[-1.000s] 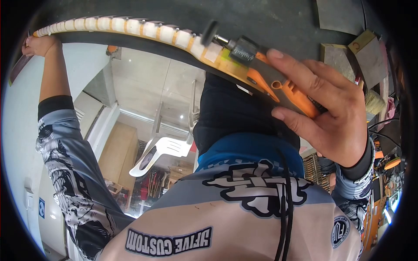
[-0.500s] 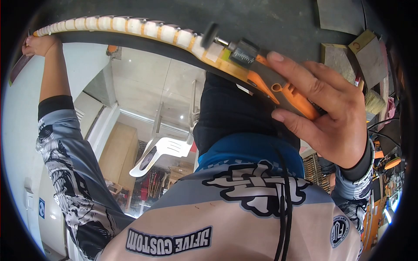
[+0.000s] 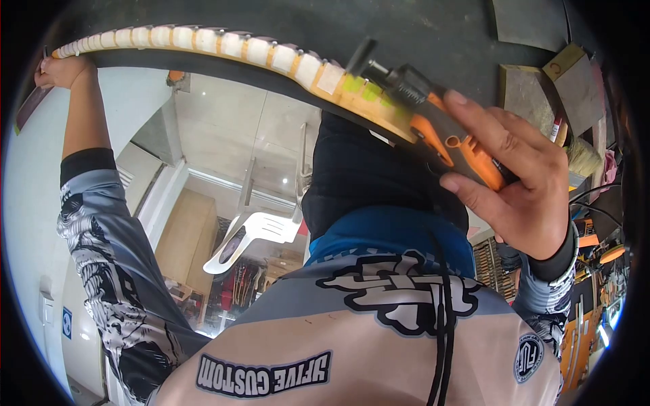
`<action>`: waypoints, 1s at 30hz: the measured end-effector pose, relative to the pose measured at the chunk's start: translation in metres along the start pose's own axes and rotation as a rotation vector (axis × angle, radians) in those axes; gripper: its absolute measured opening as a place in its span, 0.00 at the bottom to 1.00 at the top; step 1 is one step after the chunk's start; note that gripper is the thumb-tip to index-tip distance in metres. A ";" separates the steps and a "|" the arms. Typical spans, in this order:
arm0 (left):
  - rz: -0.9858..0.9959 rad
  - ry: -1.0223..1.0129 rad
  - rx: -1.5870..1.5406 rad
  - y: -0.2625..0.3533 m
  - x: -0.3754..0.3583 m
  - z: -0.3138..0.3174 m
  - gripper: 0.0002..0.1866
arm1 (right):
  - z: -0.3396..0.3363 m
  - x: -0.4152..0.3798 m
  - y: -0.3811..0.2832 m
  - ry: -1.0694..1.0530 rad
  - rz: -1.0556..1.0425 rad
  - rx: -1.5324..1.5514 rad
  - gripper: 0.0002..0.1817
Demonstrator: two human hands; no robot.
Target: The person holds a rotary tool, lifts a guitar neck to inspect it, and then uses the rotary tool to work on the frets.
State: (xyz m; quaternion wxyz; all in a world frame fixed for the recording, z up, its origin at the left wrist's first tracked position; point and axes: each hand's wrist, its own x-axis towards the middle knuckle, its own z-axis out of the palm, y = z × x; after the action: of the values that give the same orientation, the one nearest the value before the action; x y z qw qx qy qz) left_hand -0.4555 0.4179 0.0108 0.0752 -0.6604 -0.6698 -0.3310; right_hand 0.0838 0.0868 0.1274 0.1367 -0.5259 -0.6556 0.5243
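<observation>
A long guitar neck (image 3: 233, 47) lies across the bench near its front edge, with strips of pale tape between its frets. At its far left end my left hand (image 3: 64, 71) is closed around the narrow tip. My right hand (image 3: 525, 183) grips an orange-and-black rotary power tool (image 3: 467, 145), fingers over the top and thumb below. The tool's small dark wheel (image 3: 361, 57) sits on a short shaft, beside the wide end of the neck. Yellow-green patches (image 3: 352, 84) show on the wood there.
The dark bench top (image 3: 420, 27) runs along the top of the view. Flat sheets (image 3: 586, 88) and wooden blocks lie at its right side, beside a rope-like roll (image 3: 583, 160). A white plastic chair (image 3: 261, 233) stands below on the tiled floor.
My right hand and the power tool have moved right, uncovering more yellow-green patches on the neck. My left hand stays at the far left end.
</observation>
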 end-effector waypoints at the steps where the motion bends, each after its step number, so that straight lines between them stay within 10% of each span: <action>1: 0.033 -0.002 0.031 -0.007 0.003 0.002 0.26 | 0.001 0.001 -0.001 -0.002 -0.012 -0.006 0.39; 30: 0.072 0.026 0.034 -0.011 0.003 0.003 0.25 | 0.004 0.002 0.001 0.016 -0.076 -0.023 0.38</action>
State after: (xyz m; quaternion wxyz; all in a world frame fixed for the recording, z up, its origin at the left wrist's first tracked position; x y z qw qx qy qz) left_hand -0.4650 0.4231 0.0061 0.1071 -0.6782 -0.6502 -0.3253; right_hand 0.0808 0.0860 0.1247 0.1554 -0.5064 -0.6799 0.5071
